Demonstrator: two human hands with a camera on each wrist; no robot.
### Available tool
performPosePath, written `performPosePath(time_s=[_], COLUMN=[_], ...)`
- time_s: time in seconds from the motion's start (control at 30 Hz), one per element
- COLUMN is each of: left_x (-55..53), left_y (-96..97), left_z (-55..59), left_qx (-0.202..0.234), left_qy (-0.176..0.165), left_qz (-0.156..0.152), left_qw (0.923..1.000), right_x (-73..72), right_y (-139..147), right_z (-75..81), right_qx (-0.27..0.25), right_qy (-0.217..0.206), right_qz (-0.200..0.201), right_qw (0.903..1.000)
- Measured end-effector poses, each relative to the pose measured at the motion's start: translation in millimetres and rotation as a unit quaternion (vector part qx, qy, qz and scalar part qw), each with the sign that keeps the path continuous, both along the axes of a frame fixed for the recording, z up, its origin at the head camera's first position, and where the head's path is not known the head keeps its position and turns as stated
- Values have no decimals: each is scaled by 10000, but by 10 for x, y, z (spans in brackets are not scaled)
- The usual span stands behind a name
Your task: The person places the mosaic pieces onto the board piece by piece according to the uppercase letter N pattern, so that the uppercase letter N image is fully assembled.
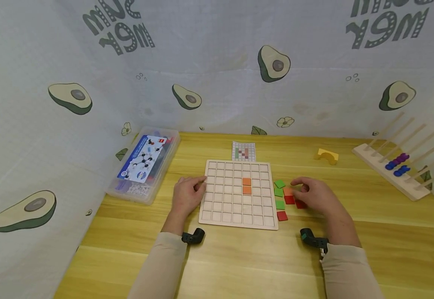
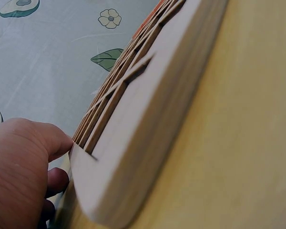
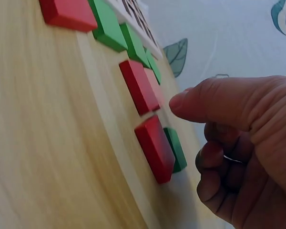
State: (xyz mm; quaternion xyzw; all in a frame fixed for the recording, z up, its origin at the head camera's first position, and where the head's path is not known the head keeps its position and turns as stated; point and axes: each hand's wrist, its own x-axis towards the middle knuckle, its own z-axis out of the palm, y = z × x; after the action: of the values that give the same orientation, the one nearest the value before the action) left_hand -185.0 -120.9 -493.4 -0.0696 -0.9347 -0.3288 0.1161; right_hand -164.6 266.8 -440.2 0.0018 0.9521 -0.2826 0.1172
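A wooden grid board lies on the table, with two orange square tiles set in its cells. My left hand touches the board's left edge with its thumb and forefinger. Beside the right edge lie green tiles and red tiles, plus an orange tile. Just right of these, my right hand hovers with its thumb out and its other fingers loosely bent. Nothing shows between them in the right wrist view, where a dark green tile lies behind a red one.
A printed pattern card lies behind the board. To the left stands a clear plastic case with a molecule label. A yellow arch block and a wooden peg rack with blue and purple beads are at the right.
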Motion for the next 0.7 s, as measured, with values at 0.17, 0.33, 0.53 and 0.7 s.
performPosePath(time_s=[0.17, 0.33, 0.53, 0.7], left_x=[0, -1, 2, 6], left_y=[-4, -14, -13, -3], left_z=[-11, -19, -16, -2], left_qx=[10, -34, 13, 41], left_qy=[-10, -25, -24, -24], left_qz=[-18, -35, -46, -27], left_qw=[10000, 10000, 10000, 10000], right_x=[13, 29, 22, 11], right_y=[51, 49, 36, 36], right_z=[-10, 2, -14, -34], right_qx=[100, -17, -117, -115], right_qy=[-122, -253, -389, -318], right_qz=[-38, -73, 26, 70], right_qw=[9999, 9997, 9992, 9994])
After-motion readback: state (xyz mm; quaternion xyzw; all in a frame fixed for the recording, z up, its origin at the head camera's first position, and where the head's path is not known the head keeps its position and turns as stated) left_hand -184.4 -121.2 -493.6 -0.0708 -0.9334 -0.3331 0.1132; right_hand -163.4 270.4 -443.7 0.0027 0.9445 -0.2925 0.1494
